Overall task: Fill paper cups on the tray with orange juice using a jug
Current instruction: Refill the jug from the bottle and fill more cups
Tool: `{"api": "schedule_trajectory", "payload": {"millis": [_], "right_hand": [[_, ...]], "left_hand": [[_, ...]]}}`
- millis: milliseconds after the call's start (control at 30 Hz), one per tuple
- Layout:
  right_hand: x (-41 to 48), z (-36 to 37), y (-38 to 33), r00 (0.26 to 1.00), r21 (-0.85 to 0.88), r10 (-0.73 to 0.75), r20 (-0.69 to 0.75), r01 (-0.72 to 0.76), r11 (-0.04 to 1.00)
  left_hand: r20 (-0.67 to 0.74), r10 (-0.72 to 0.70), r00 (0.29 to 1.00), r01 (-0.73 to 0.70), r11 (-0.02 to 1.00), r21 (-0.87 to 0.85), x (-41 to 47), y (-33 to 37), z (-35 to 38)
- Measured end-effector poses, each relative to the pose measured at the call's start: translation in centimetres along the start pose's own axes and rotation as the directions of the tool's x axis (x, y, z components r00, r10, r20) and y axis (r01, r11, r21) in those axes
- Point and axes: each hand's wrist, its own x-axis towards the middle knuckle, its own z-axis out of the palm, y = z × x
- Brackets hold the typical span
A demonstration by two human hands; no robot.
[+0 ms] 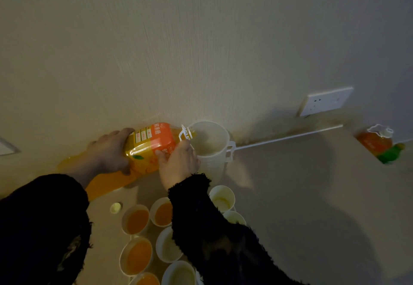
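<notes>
A large clear plastic bottle of orange juice with an orange label (152, 148) lies tipped on its side, its open mouth over the rim of a translucent white plastic jug with a side handle (214, 164). The jug stands upright at the far edge of the beige surface (290, 195), against the wall. Its inside looks pale, and I cannot tell whether it holds any juice. The left hand (109, 148) grips the bottle's base, fingers curled around it. The right hand (178, 162) holds the bottle near its neck, just beside the jug. Nearer on the surface stand white paper cups. Four hold orange juice (137, 221) (163, 213) (138, 256) (146, 280), and four are pale inside (222, 198) (234, 217) (167, 246) (180, 273). A small pale bottle cap (115, 207) lies just left of the cups. Toward the far right edge stand a second orange juice bottle (375, 141) and a green bottle (391, 153).
</notes>
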Motion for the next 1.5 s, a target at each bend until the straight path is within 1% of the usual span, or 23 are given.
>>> {"api": "schedule_trajectory", "payload": {"millis": [900,1233,1500], "right_hand": [[0.2,-0.1,-0.2,1.0,0.017,0.003,-0.001,-0.003,1.0],[0.2,-0.1,-0.2,1.0,0.026,0.013,-0.003,-0.013,1.0],[0.3,0.0,-0.4,1.0,0.016,0.021,-0.001,-0.021,1.0]], "left_hand": [[0.019,0.02,1.0,-0.02,1.0,-0.014,0.9,-0.5,-0.2],[0.042,0.033,0.999,-0.031,0.998,-0.054,1.1,-0.6,-0.2],[0.039,0.033,0.999,-0.032,0.999,-0.042,1.4,-0.8,-0.1]]}}
